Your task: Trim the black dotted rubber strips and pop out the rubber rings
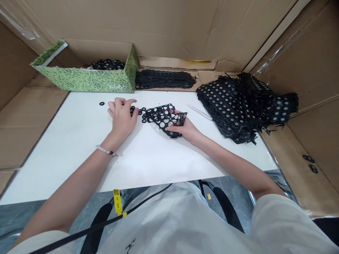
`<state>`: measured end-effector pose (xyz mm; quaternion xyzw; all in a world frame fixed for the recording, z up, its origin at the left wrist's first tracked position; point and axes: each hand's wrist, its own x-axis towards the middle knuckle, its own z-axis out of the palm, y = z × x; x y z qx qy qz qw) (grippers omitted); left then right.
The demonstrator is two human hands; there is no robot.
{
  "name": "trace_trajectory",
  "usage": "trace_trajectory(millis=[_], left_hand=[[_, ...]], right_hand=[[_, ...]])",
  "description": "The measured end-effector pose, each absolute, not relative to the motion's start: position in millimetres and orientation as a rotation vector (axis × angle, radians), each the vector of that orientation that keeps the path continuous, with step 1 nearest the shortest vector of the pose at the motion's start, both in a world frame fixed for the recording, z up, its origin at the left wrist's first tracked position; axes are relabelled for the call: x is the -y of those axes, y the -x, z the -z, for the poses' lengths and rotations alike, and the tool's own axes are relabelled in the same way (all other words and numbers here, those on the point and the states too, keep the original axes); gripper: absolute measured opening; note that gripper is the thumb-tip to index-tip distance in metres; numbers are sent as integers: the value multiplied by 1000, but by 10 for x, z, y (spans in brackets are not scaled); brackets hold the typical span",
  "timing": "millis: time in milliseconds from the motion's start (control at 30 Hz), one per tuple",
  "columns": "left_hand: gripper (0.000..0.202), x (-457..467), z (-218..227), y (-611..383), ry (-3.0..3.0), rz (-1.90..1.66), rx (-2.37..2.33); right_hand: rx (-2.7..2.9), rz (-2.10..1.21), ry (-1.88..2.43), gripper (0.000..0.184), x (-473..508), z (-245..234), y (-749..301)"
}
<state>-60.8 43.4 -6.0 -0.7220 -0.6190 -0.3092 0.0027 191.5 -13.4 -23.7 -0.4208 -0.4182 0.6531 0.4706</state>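
Observation:
My right hand (pixel 190 130) grips a black perforated sheet (pixel 162 116), thumb on top and the fingers partly hidden behind it. The sheet is full of round holes and slants over the white table, its left corner beside a cluster of small black rings (pixel 144 116). Over the left part of that cluster is my left hand (pixel 122 114), palm down, its bent fingers spread apart. It partly covers the rings, and nothing shows held in it. One loose black ring (pixel 101 103) lies by itself further left.
A green-patterned box (pixel 97 80) at the back left contains many black rings (pixel 107 64). Right of it lies a stack of black perforated strips (pixel 165 79). A heap of black perforated sheets (pixel 230 104) covers the right side, near a clear thin stick (pixel 199 112). Cardboard walls surround the white table (pixel 159 158).

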Motion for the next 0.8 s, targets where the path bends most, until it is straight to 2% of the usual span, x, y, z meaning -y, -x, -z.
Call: trace_trajectory(millis=[67,167,267,533,733,800], left_hand=[[28,-312,-3,486,2507,954,1723],[39,-129,-57,293,2982,713,1285],[40,-26,-26,172,3165,584,1134],[36,-50,-20,186,3251,760,1218],[39,-107,-72,256,3171,1191,1641],[38,-136,-42,268,3100,1233,1709]], right_hand=[[993,-1602,1018,89,139,217,-1895],[991,-1610,997,88,156,184,-1878],[1040,-1603,994,86,176,165,-1877],[1133,-1639,970,84,173,147,-1901],[1062,-1551,1016,69,128,190,-1921],[1036,-1525,1048,64,115,205,-1917]])
